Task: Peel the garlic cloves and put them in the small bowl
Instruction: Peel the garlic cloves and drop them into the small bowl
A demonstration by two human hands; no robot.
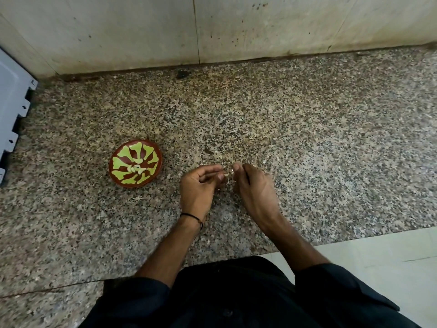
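A small brown bowl (151, 170) with a green pattern sits on the speckled granite counter, left of my hands. A few pale peeled garlic cloves (137, 169) lie in its middle. My left hand (199, 185) and my right hand (254, 185) meet over the counter, fingertips together. Between them they pinch a small pale garlic clove (227, 175), mostly hidden by the fingers. A black thread band circles my left wrist.
The granite counter (307, 138) runs back to a stained pale wall (212, 27). A blue-grey appliance edge (11, 110) stands at the far left. Thin bits of garlic skin lie on the counter just beyond my fingers. Pale floor tiles (378, 268) show at lower right.
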